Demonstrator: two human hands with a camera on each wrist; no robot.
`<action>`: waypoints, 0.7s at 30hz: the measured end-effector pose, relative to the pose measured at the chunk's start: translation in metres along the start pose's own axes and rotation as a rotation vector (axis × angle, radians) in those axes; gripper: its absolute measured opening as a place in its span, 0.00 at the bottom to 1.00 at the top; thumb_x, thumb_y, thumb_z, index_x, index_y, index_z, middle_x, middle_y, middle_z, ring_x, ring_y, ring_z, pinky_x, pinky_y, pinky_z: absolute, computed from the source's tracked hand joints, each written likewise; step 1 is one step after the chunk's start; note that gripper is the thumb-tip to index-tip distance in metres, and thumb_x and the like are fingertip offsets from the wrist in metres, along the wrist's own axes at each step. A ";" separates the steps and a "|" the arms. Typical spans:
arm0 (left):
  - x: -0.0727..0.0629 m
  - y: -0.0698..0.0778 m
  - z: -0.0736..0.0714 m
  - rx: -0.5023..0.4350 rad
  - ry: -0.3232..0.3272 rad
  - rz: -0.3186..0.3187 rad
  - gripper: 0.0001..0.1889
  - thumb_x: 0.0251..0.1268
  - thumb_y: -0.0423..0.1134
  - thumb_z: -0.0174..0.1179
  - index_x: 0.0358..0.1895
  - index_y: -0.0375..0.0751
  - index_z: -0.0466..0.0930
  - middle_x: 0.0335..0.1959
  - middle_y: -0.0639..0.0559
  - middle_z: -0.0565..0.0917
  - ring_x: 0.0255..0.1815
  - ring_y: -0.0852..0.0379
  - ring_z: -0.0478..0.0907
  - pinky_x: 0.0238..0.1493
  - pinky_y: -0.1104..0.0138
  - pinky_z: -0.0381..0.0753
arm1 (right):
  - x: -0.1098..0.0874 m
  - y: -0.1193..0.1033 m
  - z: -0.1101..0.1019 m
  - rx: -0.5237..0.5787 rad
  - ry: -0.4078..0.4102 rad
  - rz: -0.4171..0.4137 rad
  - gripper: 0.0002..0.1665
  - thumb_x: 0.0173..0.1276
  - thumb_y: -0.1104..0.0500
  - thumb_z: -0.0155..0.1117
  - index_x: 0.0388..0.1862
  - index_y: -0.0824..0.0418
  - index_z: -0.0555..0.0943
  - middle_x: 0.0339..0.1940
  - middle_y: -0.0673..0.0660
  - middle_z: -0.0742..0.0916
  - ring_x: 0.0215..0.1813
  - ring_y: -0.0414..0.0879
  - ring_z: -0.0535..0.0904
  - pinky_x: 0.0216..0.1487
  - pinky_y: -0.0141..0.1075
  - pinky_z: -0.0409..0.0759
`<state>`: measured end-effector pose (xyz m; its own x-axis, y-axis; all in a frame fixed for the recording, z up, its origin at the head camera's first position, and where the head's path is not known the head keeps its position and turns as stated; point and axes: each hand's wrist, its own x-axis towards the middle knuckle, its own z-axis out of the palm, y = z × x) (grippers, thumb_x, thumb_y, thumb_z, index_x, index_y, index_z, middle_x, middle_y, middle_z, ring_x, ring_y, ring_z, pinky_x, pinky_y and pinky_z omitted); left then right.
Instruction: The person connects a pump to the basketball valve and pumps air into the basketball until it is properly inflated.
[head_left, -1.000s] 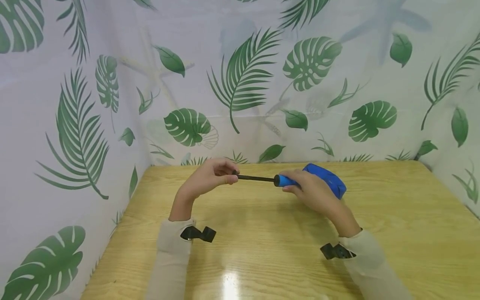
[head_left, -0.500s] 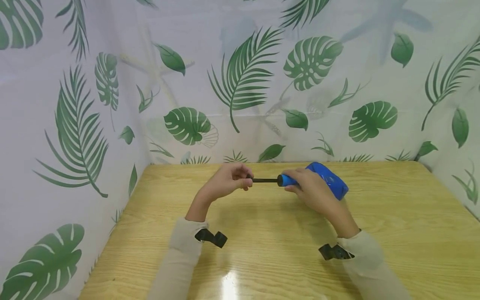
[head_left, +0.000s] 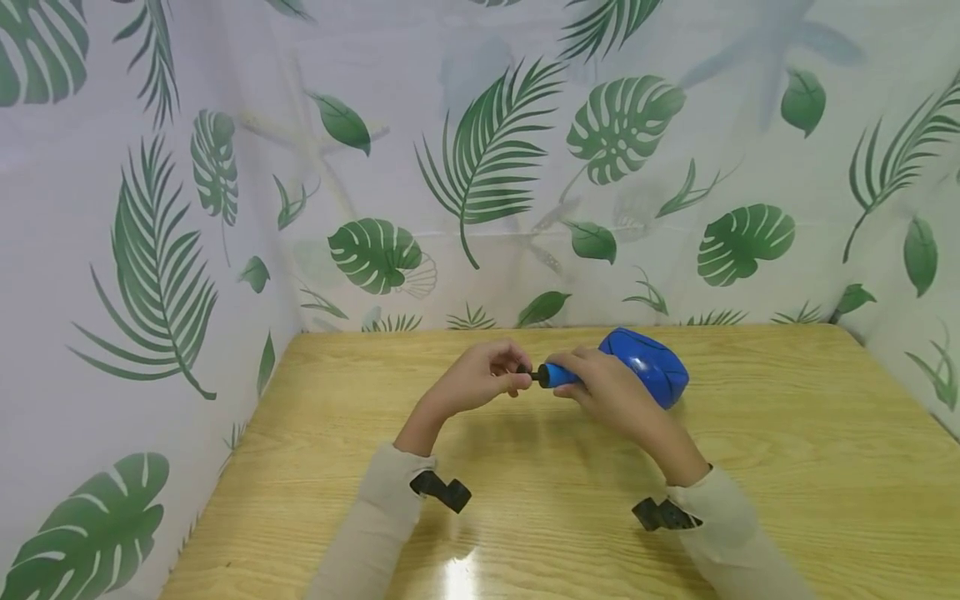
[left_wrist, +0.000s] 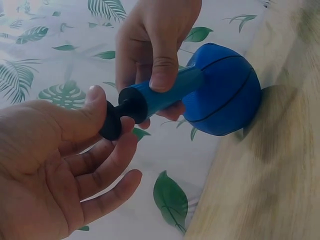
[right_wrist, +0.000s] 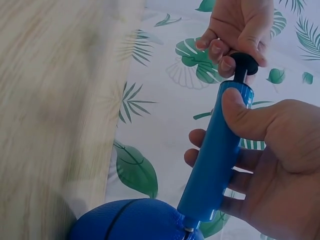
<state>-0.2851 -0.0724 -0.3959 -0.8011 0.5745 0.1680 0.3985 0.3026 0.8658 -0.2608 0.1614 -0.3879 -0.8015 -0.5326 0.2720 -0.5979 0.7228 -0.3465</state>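
A blue hand pump (right_wrist: 212, 150) with a black plunger handle (left_wrist: 111, 121) is held between both hands. My right hand (head_left: 611, 387) grips the blue barrel, its thumb along the near side. With thumb and fingers, my left hand (head_left: 480, 379) pinches the black handle, and only a short bit of rod shows between handle and barrel. At the barrel's far end a blue ball (head_left: 648, 367) with black lines touches the pump; it looks dented and not fully round. In the right wrist view a small metal piece (right_wrist: 189, 230) joins pump and ball.
The ball rests on a light wood table (head_left: 525, 517). A white cloth with green leaf prints (head_left: 480, 167) hangs behind the table and along its sides. Black wrist mounts (head_left: 442, 490) sit on both beige sleeves (head_left: 375, 508).
My left hand has moved right, pushing the handle in, so the long rod seen earlier is nearly all inside the barrel. The right hand and ball have shifted slightly, and the ball looks fuller.
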 end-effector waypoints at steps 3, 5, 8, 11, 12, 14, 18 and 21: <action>-0.001 0.001 -0.003 0.016 0.006 -0.007 0.09 0.72 0.36 0.64 0.48 0.35 0.82 0.37 0.42 0.85 0.36 0.44 0.85 0.40 0.67 0.84 | -0.001 0.002 0.000 0.045 -0.016 0.014 0.21 0.71 0.58 0.68 0.62 0.60 0.81 0.47 0.57 0.87 0.46 0.50 0.85 0.46 0.46 0.84; -0.002 0.002 -0.005 0.026 0.009 -0.010 0.09 0.72 0.37 0.64 0.48 0.36 0.82 0.36 0.42 0.86 0.35 0.46 0.85 0.41 0.64 0.85 | -0.001 0.003 0.000 0.074 -0.022 0.021 0.22 0.72 0.56 0.67 0.63 0.58 0.81 0.49 0.56 0.87 0.48 0.49 0.84 0.47 0.46 0.83; -0.003 0.002 -0.007 0.029 0.009 -0.002 0.09 0.72 0.37 0.65 0.48 0.36 0.83 0.36 0.42 0.86 0.33 0.51 0.84 0.41 0.60 0.85 | -0.002 0.005 0.000 0.097 -0.025 0.016 0.22 0.73 0.56 0.67 0.63 0.57 0.81 0.49 0.54 0.88 0.48 0.47 0.84 0.48 0.45 0.82; -0.005 0.005 -0.010 0.015 0.001 0.008 0.09 0.71 0.37 0.65 0.47 0.35 0.83 0.35 0.42 0.86 0.33 0.50 0.84 0.41 0.62 0.85 | -0.002 0.005 -0.001 0.106 -0.027 0.008 0.22 0.72 0.55 0.67 0.63 0.56 0.81 0.49 0.53 0.88 0.48 0.46 0.84 0.48 0.44 0.82; -0.006 0.006 -0.011 0.009 -0.003 0.011 0.09 0.71 0.36 0.65 0.47 0.34 0.83 0.35 0.42 0.86 0.33 0.50 0.84 0.40 0.63 0.85 | -0.003 0.005 -0.002 0.110 -0.029 0.009 0.22 0.72 0.56 0.67 0.63 0.56 0.81 0.49 0.53 0.88 0.48 0.46 0.84 0.48 0.44 0.81; -0.008 0.009 -0.013 0.002 -0.013 0.010 0.09 0.71 0.35 0.65 0.47 0.34 0.82 0.36 0.42 0.86 0.33 0.49 0.84 0.39 0.66 0.84 | -0.003 0.005 -0.002 0.122 -0.035 0.010 0.22 0.72 0.56 0.67 0.64 0.56 0.81 0.50 0.53 0.88 0.48 0.46 0.84 0.48 0.44 0.81; -0.012 0.015 -0.020 0.010 -0.021 -0.010 0.09 0.71 0.36 0.65 0.48 0.35 0.82 0.37 0.43 0.87 0.34 0.54 0.84 0.39 0.67 0.84 | -0.002 0.004 -0.004 0.140 -0.046 0.016 0.23 0.73 0.56 0.67 0.65 0.56 0.80 0.53 0.54 0.88 0.52 0.48 0.85 0.51 0.47 0.83; -0.017 0.017 -0.031 0.020 -0.002 -0.023 0.10 0.70 0.38 0.66 0.48 0.37 0.83 0.37 0.44 0.88 0.35 0.55 0.84 0.40 0.66 0.85 | -0.002 0.005 -0.007 0.131 -0.039 0.031 0.22 0.73 0.56 0.66 0.65 0.56 0.81 0.55 0.55 0.88 0.55 0.51 0.85 0.54 0.50 0.83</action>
<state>-0.2779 -0.1004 -0.3693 -0.8092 0.5687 0.1472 0.3890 0.3309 0.8597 -0.2622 0.1697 -0.3838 -0.8179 -0.5295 0.2252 -0.5674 0.6768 -0.4690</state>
